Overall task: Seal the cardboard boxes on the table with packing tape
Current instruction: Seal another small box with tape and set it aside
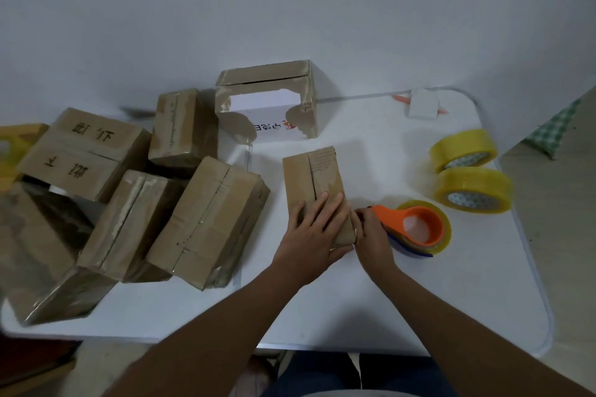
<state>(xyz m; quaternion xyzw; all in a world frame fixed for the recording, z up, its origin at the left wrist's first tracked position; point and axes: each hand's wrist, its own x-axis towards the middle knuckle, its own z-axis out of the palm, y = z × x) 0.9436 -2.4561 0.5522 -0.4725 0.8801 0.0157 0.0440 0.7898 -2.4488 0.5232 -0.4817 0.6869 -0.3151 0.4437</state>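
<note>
the small cardboard box lies flat on the white table, near its middle, long side running away from the person, with its centre seam facing up. the left hand rests on the near end of that box, fingers straight and slightly spread, pressing the flaps down. just right of the box, touching its near right edge, the right hand has its fingers curled at the mouth of the orange tape dispenser; they seem to pinch the tape end, though the tape itself is too clear to make out.

to do this step well, i judge the tape should start a little down the near end face of the box, then run straight along the seam while the left hand keeps the flaps level and closed, smoothing as it goes.

further right of the box sit two spare yellow tape rolls. left of the box is a heap of taped boxes, and beyond it stands a white box with torn brown tape.
</note>
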